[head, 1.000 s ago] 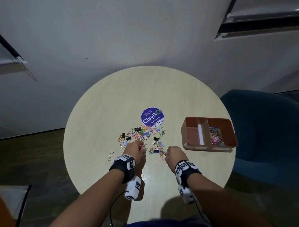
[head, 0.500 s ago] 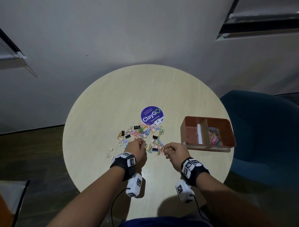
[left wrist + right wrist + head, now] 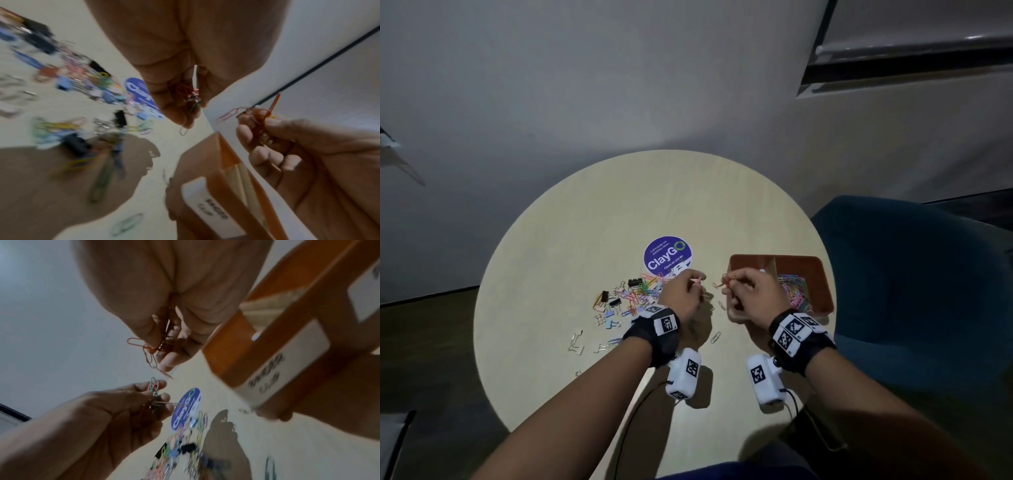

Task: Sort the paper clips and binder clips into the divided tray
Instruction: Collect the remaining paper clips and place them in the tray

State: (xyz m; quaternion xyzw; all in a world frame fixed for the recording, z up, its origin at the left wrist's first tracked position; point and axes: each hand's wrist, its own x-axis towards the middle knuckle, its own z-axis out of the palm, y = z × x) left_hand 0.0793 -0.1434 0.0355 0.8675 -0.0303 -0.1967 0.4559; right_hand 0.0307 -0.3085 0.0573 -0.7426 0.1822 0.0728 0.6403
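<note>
A mixed pile of coloured paper clips and binder clips (image 3: 631, 294) lies on the round table (image 3: 571, 246), left of my hands. My left hand (image 3: 685, 291) is raised above the pile and pinches a small bunch of paper clips (image 3: 190, 97). My right hand (image 3: 750, 294) is lifted just left of the brown divided tray (image 3: 815, 265) and pinches several orange paper clips (image 3: 148, 347). The tray's right compartment holds a heap of coloured paper clips (image 3: 796, 289). Its left compartment is mostly hidden behind my right hand.
A round purple sticker (image 3: 668, 255) marks the table's middle. A few pale binder clips (image 3: 577, 342) and a loose paper clip (image 3: 716, 337) lie near the front. A dark blue armchair (image 3: 914, 291) stands close on the right. The tray bears white labels (image 3: 209, 206).
Both hands have risen off the table with clips pinched in them and moved right and farther from me, the right hand now in front of the tray's left part.
</note>
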